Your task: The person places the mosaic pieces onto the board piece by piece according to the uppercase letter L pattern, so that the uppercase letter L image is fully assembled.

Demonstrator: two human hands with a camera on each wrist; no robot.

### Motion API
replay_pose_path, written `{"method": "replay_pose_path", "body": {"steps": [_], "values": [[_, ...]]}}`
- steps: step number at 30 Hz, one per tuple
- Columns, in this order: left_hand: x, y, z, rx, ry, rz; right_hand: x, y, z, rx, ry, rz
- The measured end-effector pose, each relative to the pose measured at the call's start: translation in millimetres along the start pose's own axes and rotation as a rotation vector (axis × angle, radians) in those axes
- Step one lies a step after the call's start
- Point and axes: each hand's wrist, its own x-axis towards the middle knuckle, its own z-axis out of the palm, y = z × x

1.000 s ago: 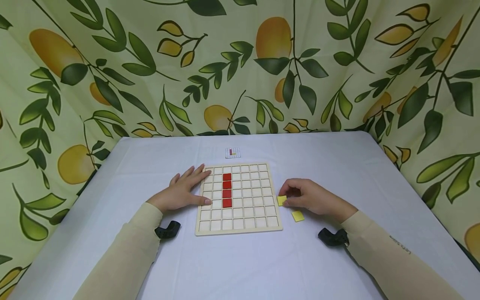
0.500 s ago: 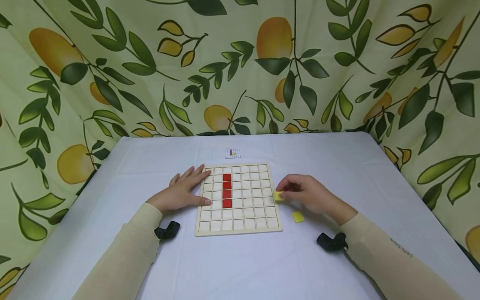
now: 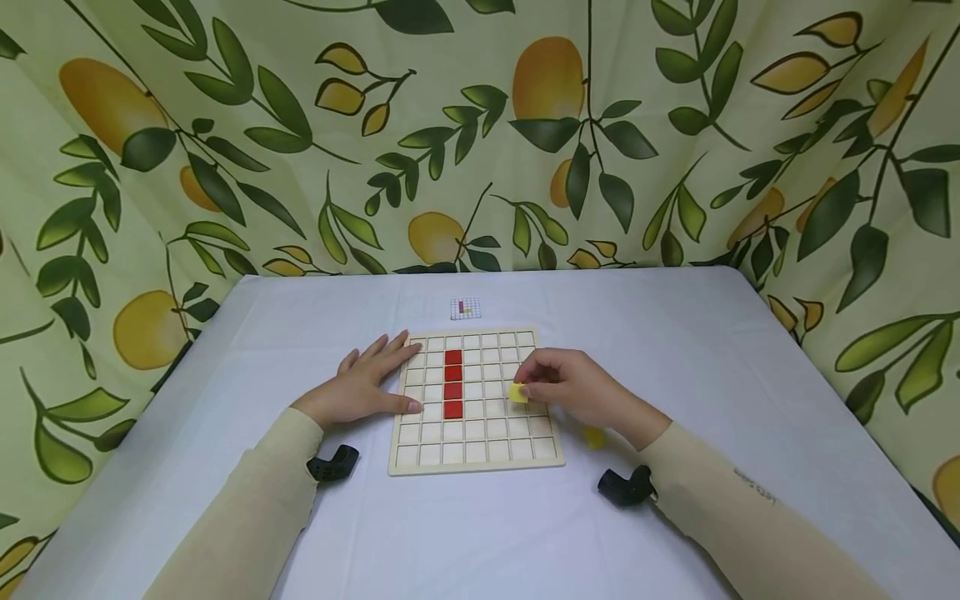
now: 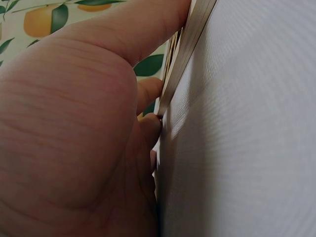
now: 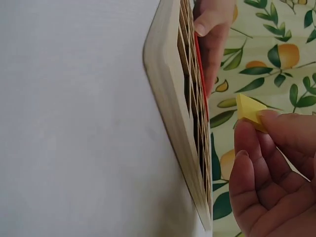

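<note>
A square wooden grid board (image 3: 476, 468) lies on the white-covered table. Four is avoided here: several red square tiles (image 3: 453, 390) fill a column left of its middle. My left hand (image 3: 363, 385) rests on the board's left edge, fingers spread and thumb on the frame; the left wrist view shows its palm beside the board's side (image 4: 180, 64). Above the right part of the grid, my right hand (image 3: 573, 387) pinches a yellow square tile (image 5: 249, 111) between thumb and fingertips, held over the cells. A second yellow tile (image 3: 594, 437) lies on the cloth, partly covered by the right hand.
Behind the board lies a small printed grid card (image 3: 466, 308) with red and yellow marks. A black wrist device sits under each sleeve (image 3: 712, 483). A leaf-and-fruit curtain (image 3: 480, 150) hangs beyond the table's far edge.
My right hand has carried the yellow tile leftward from beside the board to over its right-hand cells. The left hand stays in place on the board.
</note>
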Motion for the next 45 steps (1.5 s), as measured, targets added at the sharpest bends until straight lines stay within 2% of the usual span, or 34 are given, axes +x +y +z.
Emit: {"method": "replay_pose_path", "body": {"steps": [9, 15, 25, 32, 37, 45], "values": [[-0.2, 1.8, -0.8, 0.005, -0.004, -0.011, 21.1, -14, 27, -0.05, -0.042, -0.003], [-0.1, 2.5, -1.5, 0.009, -0.006, -0.017, 29.9, -14, 41, -0.092, -0.067, -0.011], [0.7, 3.3, -1.2, 0.017, -0.008, -0.023, 30.6, -13, 48, -0.13, -0.066, 0.007], [-0.4, 1.3, -0.3, 0.014, -0.006, -0.007, 30.1, -14, 50, -0.187, -0.052, -0.06], [-1.4, 0.6, -1.6, 0.015, -0.001, -0.001, 30.2, -15, 50, -0.132, -0.042, -0.028], [-0.3, -0.4, 0.1, 0.012, -0.001, -0.007, 29.9, -20, 37, 0.117, -0.083, 0.027]]}}
